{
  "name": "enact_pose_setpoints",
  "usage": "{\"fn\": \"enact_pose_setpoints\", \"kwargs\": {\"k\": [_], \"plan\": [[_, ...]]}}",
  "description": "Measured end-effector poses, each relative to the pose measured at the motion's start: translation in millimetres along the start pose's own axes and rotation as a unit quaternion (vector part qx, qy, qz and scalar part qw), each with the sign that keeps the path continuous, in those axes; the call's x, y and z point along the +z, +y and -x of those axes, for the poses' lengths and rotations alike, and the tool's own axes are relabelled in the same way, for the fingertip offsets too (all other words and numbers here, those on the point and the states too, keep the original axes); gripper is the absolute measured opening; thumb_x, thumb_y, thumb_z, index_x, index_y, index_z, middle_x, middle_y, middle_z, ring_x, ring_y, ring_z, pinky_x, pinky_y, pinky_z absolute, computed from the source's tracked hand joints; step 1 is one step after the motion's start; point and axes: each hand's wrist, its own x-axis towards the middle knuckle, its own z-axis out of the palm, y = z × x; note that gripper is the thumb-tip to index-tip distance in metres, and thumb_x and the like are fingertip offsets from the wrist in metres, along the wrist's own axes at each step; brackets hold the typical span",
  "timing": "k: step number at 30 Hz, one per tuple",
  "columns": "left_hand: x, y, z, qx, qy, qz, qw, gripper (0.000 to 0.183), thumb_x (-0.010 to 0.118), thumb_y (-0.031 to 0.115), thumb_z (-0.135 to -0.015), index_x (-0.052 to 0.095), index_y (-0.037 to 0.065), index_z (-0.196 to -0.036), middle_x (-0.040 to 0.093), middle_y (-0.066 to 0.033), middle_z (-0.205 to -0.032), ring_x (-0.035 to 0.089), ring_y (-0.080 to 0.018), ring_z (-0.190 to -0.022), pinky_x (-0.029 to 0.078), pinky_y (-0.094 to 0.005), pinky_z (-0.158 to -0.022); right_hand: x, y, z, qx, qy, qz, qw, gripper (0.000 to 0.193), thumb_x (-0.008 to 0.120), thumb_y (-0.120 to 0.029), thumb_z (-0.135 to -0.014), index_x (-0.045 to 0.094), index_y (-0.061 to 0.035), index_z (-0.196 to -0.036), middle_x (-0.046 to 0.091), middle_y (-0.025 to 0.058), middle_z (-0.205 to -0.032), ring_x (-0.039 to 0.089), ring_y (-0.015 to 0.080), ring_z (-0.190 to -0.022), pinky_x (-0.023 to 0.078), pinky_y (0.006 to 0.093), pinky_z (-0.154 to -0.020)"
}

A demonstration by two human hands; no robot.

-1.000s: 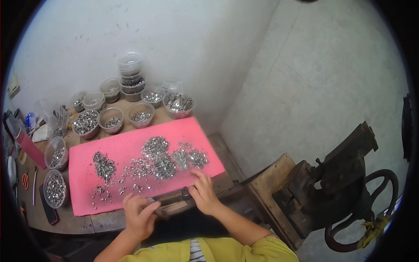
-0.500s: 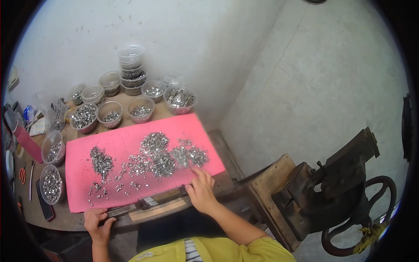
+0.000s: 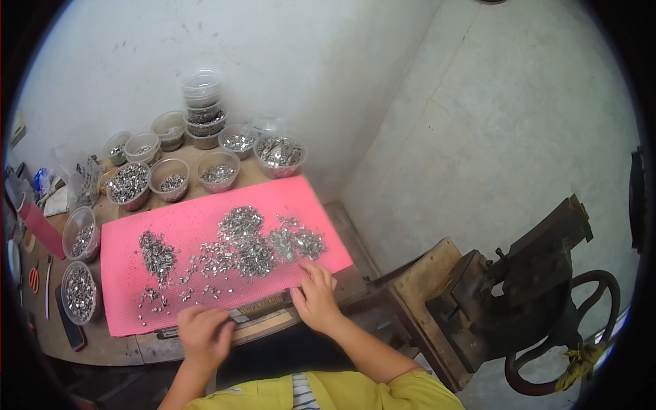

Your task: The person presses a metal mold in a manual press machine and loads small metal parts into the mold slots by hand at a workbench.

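Observation:
My left hand (image 3: 205, 335), slightly blurred, is over the left part of a narrow metal bar (image 3: 260, 305) along the mat's front edge. Its fingers are curled together with the thumb close to them; whatever they hold is hidden beneath. My right hand (image 3: 317, 298) rests at the bar's right end, thumb beside it, and its other fingers reach onto the pink mat (image 3: 198, 227). Those fingertips lie just below a heap of small shiny metal pieces (image 3: 309, 242). More pieces form a larger heap (image 3: 242, 236) mid-mat and a darker one (image 3: 158, 255) at left.
Clear plastic tubs of metal pieces (image 3: 130, 184) line the table's back and left, with a stack of tubs (image 3: 203, 109) behind. Orange-handled scissors (image 3: 34, 279) and a phone (image 3: 72, 329) lie at left. A dark machine with a handwheel (image 3: 519, 294) stands to the right.
My left hand has moved right along the bar from its left end, its fingers now more curled. My right hand stays in place, and the heaps look the same.

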Motion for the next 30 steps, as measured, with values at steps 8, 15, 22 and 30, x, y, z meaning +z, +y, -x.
{"fn": "enact_pose_setpoints", "kwargs": {"k": [8,15,22,30], "plan": [[44.8,21.5,-23.4,0.054,-0.088,-0.030,0.994,0.043,0.084,0.013,-0.073,0.075,0.013,-0.115,0.075,-0.0014,-0.099,0.064,-0.0239,-0.091,0.046,-0.0405,-0.080,1.0,-0.5,3.1,-0.003,0.031,-0.007,0.999,0.022,0.068,-0.021,-0.091,0.060,-0.0034,-0.100,0.056,0.0195,-0.138,0.049,0.0399,-0.130,0.036,0.0529,-0.103],[45.9,17.4,-24.2,0.084,-0.048,-0.011,0.995,0.033,0.081,0.012,-0.075,0.078,0.015,-0.108,0.077,0.0024,-0.096,0.065,-0.0180,-0.079,0.045,-0.0362,-0.075,1.2,-5.4,1.5,0.017,0.043,-0.029,0.999,0.039,0.069,-0.019,-0.090,0.058,-0.0051,-0.125,0.057,0.0167,-0.136,0.049,0.0383,-0.131,0.035,0.0512,-0.105],[45.9,17.1,-25.7,0.101,-0.023,0.001,0.995,0.028,0.080,0.009,-0.075,0.078,0.015,-0.103,0.077,0.0028,-0.092,0.066,-0.0165,-0.075,0.045,-0.0341,-0.070,0.6,-4.7,1.1,0.008,0.032,-0.019,0.999,0.038,0.068,-0.019,-0.090,0.060,-0.0060,-0.125,0.057,0.0159,-0.135,0.049,0.0381,-0.131,0.035,0.0511,-0.106],[47.8,16.3,-22.8,0.111,-0.006,0.002,0.994,0.028,0.081,0.008,-0.075,0.077,0.013,-0.102,0.077,0.0025,-0.090,0.067,-0.0164,-0.075,0.045,-0.0340,-0.069,0.4,-4.4,1.4,0.002,0.037,-0.012,0.999,0.030,0.068,-0.020,-0.091,0.065,-0.0081,-0.119,0.057,0.0158,-0.134,0.049,0.0381,-0.130,0.035,0.0516,-0.105]]}}
